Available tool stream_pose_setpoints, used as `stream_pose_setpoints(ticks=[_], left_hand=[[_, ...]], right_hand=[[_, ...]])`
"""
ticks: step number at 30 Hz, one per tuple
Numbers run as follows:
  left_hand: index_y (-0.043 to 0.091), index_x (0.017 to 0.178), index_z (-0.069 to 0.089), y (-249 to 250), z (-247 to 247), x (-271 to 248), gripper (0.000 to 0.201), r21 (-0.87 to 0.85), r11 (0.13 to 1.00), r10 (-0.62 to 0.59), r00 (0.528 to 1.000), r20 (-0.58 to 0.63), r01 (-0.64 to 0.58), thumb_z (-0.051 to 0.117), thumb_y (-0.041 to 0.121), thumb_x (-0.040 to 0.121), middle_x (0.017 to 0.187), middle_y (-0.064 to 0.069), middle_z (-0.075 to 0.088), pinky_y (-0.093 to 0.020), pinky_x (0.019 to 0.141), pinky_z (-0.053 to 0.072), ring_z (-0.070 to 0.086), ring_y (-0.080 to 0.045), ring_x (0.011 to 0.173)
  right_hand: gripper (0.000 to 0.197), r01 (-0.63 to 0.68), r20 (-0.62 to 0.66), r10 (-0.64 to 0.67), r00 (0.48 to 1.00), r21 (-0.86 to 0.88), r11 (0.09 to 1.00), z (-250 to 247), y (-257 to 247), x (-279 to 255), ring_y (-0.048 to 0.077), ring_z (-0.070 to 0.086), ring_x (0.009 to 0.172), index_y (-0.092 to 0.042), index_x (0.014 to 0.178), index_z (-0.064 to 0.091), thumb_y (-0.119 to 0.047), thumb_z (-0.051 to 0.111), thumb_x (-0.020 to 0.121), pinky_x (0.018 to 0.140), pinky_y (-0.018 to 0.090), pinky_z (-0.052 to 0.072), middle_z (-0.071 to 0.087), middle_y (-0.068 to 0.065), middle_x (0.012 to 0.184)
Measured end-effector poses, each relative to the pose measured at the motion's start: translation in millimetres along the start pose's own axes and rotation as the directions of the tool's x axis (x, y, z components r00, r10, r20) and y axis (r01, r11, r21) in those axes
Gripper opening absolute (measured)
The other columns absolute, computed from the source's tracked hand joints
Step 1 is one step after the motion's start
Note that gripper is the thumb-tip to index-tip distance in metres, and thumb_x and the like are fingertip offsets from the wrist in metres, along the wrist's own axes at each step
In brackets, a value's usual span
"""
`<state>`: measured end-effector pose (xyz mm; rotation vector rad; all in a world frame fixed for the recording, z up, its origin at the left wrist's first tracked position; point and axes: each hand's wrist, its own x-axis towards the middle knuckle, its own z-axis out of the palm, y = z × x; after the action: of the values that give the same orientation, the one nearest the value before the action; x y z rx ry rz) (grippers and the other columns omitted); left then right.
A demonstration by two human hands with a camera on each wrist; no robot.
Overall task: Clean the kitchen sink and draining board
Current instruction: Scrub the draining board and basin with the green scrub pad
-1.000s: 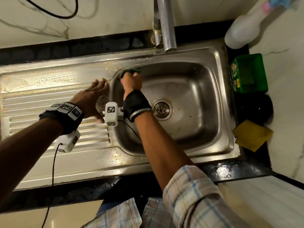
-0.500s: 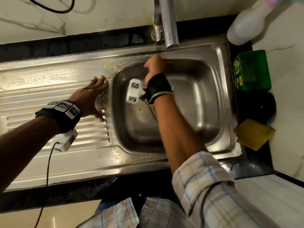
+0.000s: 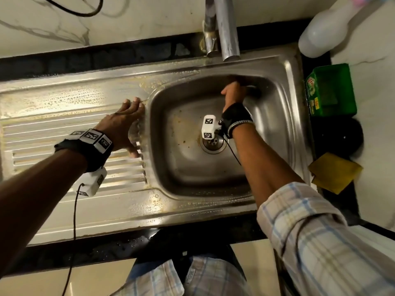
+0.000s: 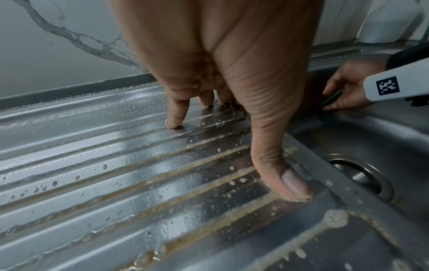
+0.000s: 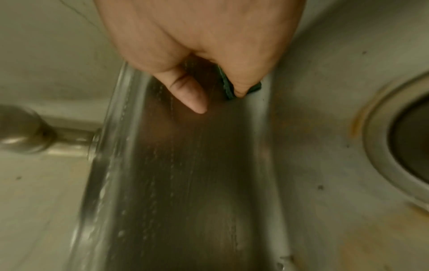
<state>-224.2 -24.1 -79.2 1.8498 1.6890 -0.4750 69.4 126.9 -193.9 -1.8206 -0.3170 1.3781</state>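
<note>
Green scouring pad [image 5: 228,86] pinched in right hand [image 3: 234,92], flat against sink [image 3: 275,133] back wall, unscrubbed wall running rightward from that grip; left hand [image 3: 123,122] splayed, braced on draining board [image 3: 64,103].

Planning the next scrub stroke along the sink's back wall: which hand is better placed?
Right hand: it holds the green scrub pad against that wall. Left hand rests on the draining board.

A white bottle [image 3: 324,30], green container [image 3: 333,90] and yellow cloth [image 3: 335,174] sit along the counter's right side; a black cable [image 3: 72,9] crosses the marbled wall [image 3: 139,16].
</note>
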Motion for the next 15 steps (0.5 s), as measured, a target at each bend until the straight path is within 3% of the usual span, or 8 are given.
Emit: stream_pose_setpoints(ticks=[4,7,8,9,10,12,13,15], left_hand=[[0.027,0.156,-0.001,0.2,1.8,-0.9,0.153,0.007,1.0,0.002,1.0,-0.003,-0.002,0.097,0.037,0.038,0.163,0.002,-0.007,-0.051,0.116,0.025,-0.005,-0.023,0.149],[0.027,0.156,0.0,1.0,0.7,-0.6,0.152,-0.001,1.0,0.0,1.0,-0.011,0.0,0.096,0.036,0.039,0.163,0.003,-0.007,-0.046,0.117,0.02,-0.005,-0.022,0.148],[0.026,0.156,0.001,1.3,1.5,-0.7,0.151,0.005,1.0,-0.005,1.0,-0.006,0.005,0.097,0.035,0.039,0.162,0.003,-0.006,-0.046,0.117,0.02,-0.004,-0.022,0.148],[0.026,0.156,0.002,1.7,1.5,-1.5,0.151,0.011,1.0,-0.011,1.0,-0.01,0.011,0.097,0.034,0.039,0.162,0.003,-0.006,-0.047,0.117,0.021,-0.004,-0.022,0.148],[0.026,0.156,0.003,1.6,1.7,-1.6,0.15,0.012,1.0,-0.01,1.0,-0.014,0.01,0.097,0.033,0.039,0.163,0.003,-0.005,-0.048,0.116,0.023,-0.003,-0.023,0.148],[0.025,0.156,0.003,2.0,1.8,-1.6,0.15,0.024,1.0,-0.007,1.0,-0.013,0.007,0.097,0.034,0.039,0.163,0.002,-0.005,-0.051,0.116,0.026,-0.003,-0.024,0.149],[0.025,0.156,0.003,2.5,1.1,-2.0,0.151,0.032,0.999,-0.009,1.0,-0.006,0.009,0.097,0.035,0.038,0.163,0.003,-0.005,-0.051,0.116,0.026,-0.003,-0.024,0.149],[0.026,0.156,0.001,1.2,1.4,-1.2,0.152,0.035,0.999,-0.016,1.0,0.0,0.016,0.096,0.037,0.038,0.163,0.003,-0.007,-0.052,0.115,0.027,-0.004,-0.025,0.149]], right_hand=[[0.028,0.057,0.282,0.029,0.959,-0.294,0.954,32.0,25.0,-47.0,0.012,0.053,0.057,-0.003,0.08,0.062,-0.011,0.053,0.055,0.049,0.017,0.044,0.06,0.006,0.075],[0.007,0.043,0.426,0.107,0.898,-0.326,0.944,66.3,38.1,-105.4,0.011,0.045,0.041,-0.011,0.048,0.057,-0.014,0.053,0.043,0.043,0.019,0.036,0.049,-0.004,0.043],[0.011,0.022,0.431,0.135,0.892,-0.339,0.94,71.9,37.7,-127.8,0.015,0.048,0.043,-0.009,0.051,0.056,-0.015,0.053,0.043,0.041,0.02,0.035,0.051,0.0,0.044],[0.022,0.038,0.449,0.141,0.882,-0.366,0.93,78.2,40.8,-145.4,0.022,0.056,0.056,-0.006,0.066,0.061,-0.017,0.056,0.048,0.048,0.022,0.041,0.06,0.007,0.058],[0.035,0.092,0.492,0.138,0.86,-0.415,0.905,81.2,43.7,-162.6,0.03,0.063,0.079,-0.004,0.093,0.066,-0.018,0.06,0.061,0.064,0.025,0.048,0.069,0.016,0.085],[0.057,0.25,0.595,0.155,0.789,-0.541,0.803,75.6,58.1,-190.8,0.038,0.056,0.119,-0.006,0.143,0.043,-0.013,0.058,0.088,0.096,0.035,0.044,0.056,0.023,0.137],[0.063,0.326,0.633,0.157,0.758,-0.577,0.749,68.6,69.2,-201.6,0.039,0.053,0.124,-0.008,0.15,0.033,-0.012,0.057,0.092,0.1,0.039,0.043,0.05,0.022,0.143],[0.068,0.417,0.677,0.221,0.702,-0.642,0.643,43.7,88.2,-223.3,0.038,0.056,0.121,-0.007,0.152,0.026,-0.017,0.059,0.094,0.095,0.041,0.047,0.053,0.02,0.137]])
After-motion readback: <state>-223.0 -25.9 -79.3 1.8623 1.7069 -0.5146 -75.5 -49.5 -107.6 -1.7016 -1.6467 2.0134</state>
